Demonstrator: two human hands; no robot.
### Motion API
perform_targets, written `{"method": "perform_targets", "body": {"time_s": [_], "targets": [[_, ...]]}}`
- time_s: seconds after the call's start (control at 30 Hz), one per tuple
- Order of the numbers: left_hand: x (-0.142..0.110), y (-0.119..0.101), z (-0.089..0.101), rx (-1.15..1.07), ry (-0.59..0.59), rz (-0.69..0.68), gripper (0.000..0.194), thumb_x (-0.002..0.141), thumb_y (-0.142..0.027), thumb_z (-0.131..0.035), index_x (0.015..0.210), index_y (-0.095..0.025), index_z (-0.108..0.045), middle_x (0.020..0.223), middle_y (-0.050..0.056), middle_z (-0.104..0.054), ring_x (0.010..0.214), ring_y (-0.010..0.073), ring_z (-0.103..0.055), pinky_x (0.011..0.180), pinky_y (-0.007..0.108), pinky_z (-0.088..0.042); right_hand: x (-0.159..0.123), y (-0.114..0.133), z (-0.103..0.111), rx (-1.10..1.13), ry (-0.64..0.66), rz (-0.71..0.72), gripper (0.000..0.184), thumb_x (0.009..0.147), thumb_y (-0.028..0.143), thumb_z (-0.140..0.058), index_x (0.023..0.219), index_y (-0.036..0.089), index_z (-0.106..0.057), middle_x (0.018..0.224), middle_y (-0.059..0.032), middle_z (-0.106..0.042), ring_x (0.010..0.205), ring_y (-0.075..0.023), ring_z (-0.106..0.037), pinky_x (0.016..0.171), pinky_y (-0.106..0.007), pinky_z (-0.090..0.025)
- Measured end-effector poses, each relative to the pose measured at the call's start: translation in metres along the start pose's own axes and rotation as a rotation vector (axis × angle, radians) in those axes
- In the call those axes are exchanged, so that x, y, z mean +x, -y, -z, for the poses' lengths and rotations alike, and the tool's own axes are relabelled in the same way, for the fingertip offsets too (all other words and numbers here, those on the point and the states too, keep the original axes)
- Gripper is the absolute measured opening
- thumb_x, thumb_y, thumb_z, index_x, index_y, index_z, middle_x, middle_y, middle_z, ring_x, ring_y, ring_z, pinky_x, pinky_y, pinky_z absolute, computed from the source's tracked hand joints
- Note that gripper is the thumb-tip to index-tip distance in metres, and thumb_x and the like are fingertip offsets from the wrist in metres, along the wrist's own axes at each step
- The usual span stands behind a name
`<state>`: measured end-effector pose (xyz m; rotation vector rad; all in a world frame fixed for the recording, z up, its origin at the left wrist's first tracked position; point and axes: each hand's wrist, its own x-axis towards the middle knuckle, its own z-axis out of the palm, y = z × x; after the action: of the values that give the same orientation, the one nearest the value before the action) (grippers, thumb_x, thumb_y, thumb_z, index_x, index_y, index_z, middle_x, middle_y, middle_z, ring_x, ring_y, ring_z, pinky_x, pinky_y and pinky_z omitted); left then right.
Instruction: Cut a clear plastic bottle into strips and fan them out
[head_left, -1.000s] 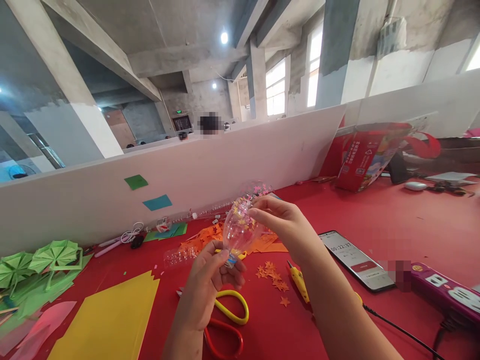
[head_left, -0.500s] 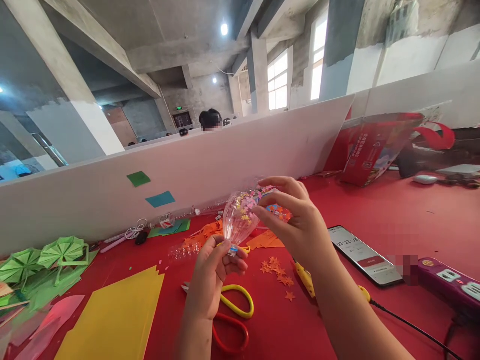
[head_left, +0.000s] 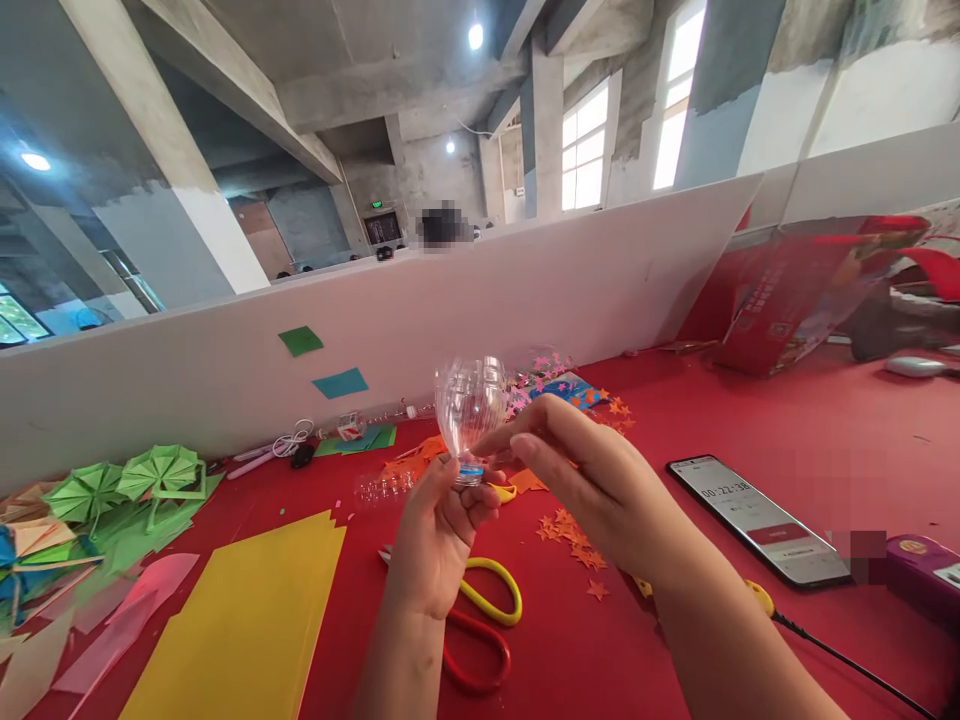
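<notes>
My left hand [head_left: 442,530] is closed round the neck of a clear plastic bottle top [head_left: 466,400], held wide end up, with a blue ring near the neck. Beside it on the right, my right hand [head_left: 570,465] has its fingers stretched toward the lower part of the bottle top. Its fingertips overlap the neck; whether they touch is unclear. Nothing shows between its fingers. Behind my hands lie pink paper stars [head_left: 541,370], and orange paper stars [head_left: 571,540] lie below my right hand. Scissors [head_left: 491,590] with yellow and red handles rest by my left wrist.
Yellow paper sheets [head_left: 244,610] lie at the left, near green folded paper umbrellas [head_left: 161,472]. A phone with a running timer [head_left: 757,520], a purple power strip [head_left: 919,570] and a red bag [head_left: 787,295] stand to the right. A white partition [head_left: 525,290] runs behind.
My right hand has come down from the bottle top's wide end to near its neck. Pink and yellow stars seen in or behind the bottle top earlier no longer show through it. The view has shifted.
</notes>
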<state>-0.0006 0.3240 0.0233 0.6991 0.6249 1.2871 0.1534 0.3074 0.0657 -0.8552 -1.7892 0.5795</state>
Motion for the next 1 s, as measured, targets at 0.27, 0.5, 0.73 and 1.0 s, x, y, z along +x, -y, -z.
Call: {"method": "perform_targets", "body": {"time_s": [0.27,0.5,0.73,1.0], "targets": [[-0.004,-0.001,-0.007,-0.028,0.017,-0.036,0.012,0.080,-0.023,-0.063,0.083,-0.012,-0.061,0.075,0.007,-0.072,0.061,0.0106,-0.065,0.058,0.019,-0.052,0.004,-0.007,-0.002,0.272,-0.071,-0.038,0.024,0.096,0.040,-0.044,0.082,0.022,-0.052,0.089,-0.0050,-0.067,0.083,-0.0162,-0.062,0.073,-0.031,-0.052],[-0.013,0.007,-0.017,0.054,-0.036,-0.066,0.019,0.076,-0.027,-0.068,0.086,-0.013,-0.062,0.077,0.006,-0.071,0.066,0.0127,-0.067,0.065,0.022,-0.053,0.010,-0.004,0.000,0.396,-0.093,-0.110,0.014,0.085,0.034,-0.058,0.080,0.022,-0.054,0.077,-0.0019,-0.064,0.073,-0.0152,-0.061,0.066,-0.029,-0.052],[-0.009,0.009,-0.018,0.034,-0.046,-0.087,0.018,0.076,-0.024,-0.069,0.087,-0.014,-0.061,0.080,0.003,-0.070,0.070,0.0137,-0.067,0.068,0.026,-0.054,0.012,-0.012,-0.010,0.028,-0.070,-0.004,0.006,0.084,0.019,-0.059,0.081,0.021,-0.064,0.082,-0.0013,-0.059,0.075,-0.0145,-0.056,0.066,-0.029,-0.048],[-0.003,0.005,-0.008,-0.028,-0.042,-0.134,0.012,0.077,-0.022,-0.068,0.083,-0.015,-0.060,0.076,0.000,-0.067,0.067,0.0090,-0.064,0.067,0.022,-0.053,0.013,-0.020,-0.027,-0.295,-0.176,0.345,0.012,0.088,0.011,-0.053,0.084,0.020,-0.059,0.084,-0.0045,-0.058,0.081,-0.0167,-0.055,0.071,-0.031,-0.047]]}}
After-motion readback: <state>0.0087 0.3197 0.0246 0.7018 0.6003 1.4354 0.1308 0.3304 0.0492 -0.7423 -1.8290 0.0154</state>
